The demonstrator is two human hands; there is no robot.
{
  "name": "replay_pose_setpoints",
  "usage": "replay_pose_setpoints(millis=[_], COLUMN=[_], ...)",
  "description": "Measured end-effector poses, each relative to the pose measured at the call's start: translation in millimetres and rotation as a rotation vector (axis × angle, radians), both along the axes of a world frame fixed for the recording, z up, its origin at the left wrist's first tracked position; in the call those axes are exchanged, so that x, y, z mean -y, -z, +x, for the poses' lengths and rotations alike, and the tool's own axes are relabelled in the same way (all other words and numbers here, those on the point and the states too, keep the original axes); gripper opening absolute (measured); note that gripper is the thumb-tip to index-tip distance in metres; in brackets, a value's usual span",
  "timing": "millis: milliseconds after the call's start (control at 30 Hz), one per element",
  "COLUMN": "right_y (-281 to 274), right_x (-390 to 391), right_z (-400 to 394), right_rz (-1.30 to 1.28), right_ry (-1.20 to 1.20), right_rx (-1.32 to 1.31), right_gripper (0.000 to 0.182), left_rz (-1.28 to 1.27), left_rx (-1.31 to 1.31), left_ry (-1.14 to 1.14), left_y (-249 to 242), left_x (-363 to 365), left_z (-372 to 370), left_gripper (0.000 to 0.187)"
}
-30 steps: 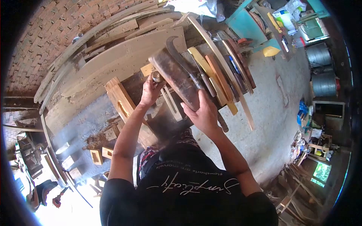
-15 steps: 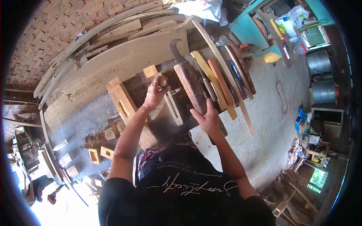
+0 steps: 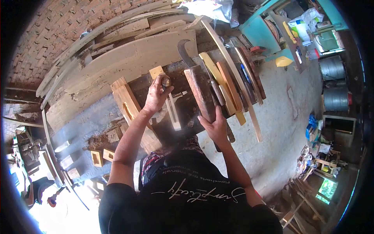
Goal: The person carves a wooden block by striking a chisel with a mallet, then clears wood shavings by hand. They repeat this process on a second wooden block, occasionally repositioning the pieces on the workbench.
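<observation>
My left hand [image 3: 156, 95] is closed around an upright tool handle with a round end [image 3: 166, 81]; what lies below the handle is hidden. A pale wooden piece with a long slot [image 3: 173, 115] extends from beneath that hand towards my body. My right hand [image 3: 215, 126] is wrapped round the lower end of a heavy brown wooden club [image 3: 199, 91]. Beyond the club's top, a dark hooked blade [image 3: 184, 53] points away from me. Left of my left hand lies a thick wooden beam [image 3: 130, 107] with a cut-out hollow. A small square wood block [image 3: 156, 71] sits just past my fingers.
Several wood strips [image 3: 226, 84] and tools lie along the bench's right side. Two small mortised blocks [image 3: 96, 158] are at the left. Long boards [image 3: 134, 58] lean by the brick wall [image 3: 70, 35]. Concrete floor [image 3: 272, 117] spreads to the right, with metal drums [image 3: 335, 99] beyond.
The near end of the slotted piece has swung a little left. My left hand has shifted slightly with the handle. My right hand keeps its hold on the club; the view has moved slightly.
</observation>
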State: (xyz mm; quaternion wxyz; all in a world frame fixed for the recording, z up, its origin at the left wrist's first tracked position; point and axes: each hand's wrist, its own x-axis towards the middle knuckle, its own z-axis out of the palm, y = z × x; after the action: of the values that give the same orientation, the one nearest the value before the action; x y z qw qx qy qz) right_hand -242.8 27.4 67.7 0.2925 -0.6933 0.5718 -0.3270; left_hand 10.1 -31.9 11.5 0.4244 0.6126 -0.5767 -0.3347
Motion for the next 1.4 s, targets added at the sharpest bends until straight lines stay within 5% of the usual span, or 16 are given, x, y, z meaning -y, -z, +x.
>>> replay_pose_setpoints(millis=[167, 300, 433, 500, 667, 767, 967, 1033, 1200, 1400], right_y=[14, 70, 101, 96, 108, 98, 74, 61, 82, 84], right_x=[-4, 1, 21, 30, 31, 26, -33, -55, -76, -82], right_z=[-3, -12, -5, 9, 21, 22, -1, -7, -18, -15], right_rz=[-0.057, 0.242, 0.28, 0.557, 0.295, 0.337, 0.303, 0.524, 0.515, 0.505], right_ry=[-0.033, 0.014, -0.083, -0.096, -0.114, -0.111, -0.072, -0.067, -0.132, -0.135], right_rx=[-0.112, -0.237, -0.378, -0.455, -0.461, -0.488, -0.367, -0.499, -0.57, -0.647], right_gripper=[0.048, 0.061, 0.07, 0.076, 0.073, 0.078, 0.073, 0.072, 0.058, 0.06], left_rz=[-0.164, -0.165, -0.143, -0.164, -0.181, -0.056, -0.152, -0.128, -0.042, -0.119], left_rx=[0.091, 0.079, 0.067, 0.05, 0.055, -0.152, -0.085, -0.131, -0.14, -0.04], left_ry=[-0.029, -0.133, -0.155, -0.142, -0.216, -0.198, -0.167, -0.146, -0.066, -0.009], left_y=[5, 9, 4, 4, 1, 3, 7, 15, 20, -21], left_x=[-14, -26, -33, -33, -22, -13, -3, 3, 7, -18], left_z=[-21, -43, -51, -50, -30, -19, 2, 4, 3, -11], left_gripper=[0.039, 0.039, 0.041, 0.043, 0.04, 0.041, 0.044, 0.044, 0.043, 0.044])
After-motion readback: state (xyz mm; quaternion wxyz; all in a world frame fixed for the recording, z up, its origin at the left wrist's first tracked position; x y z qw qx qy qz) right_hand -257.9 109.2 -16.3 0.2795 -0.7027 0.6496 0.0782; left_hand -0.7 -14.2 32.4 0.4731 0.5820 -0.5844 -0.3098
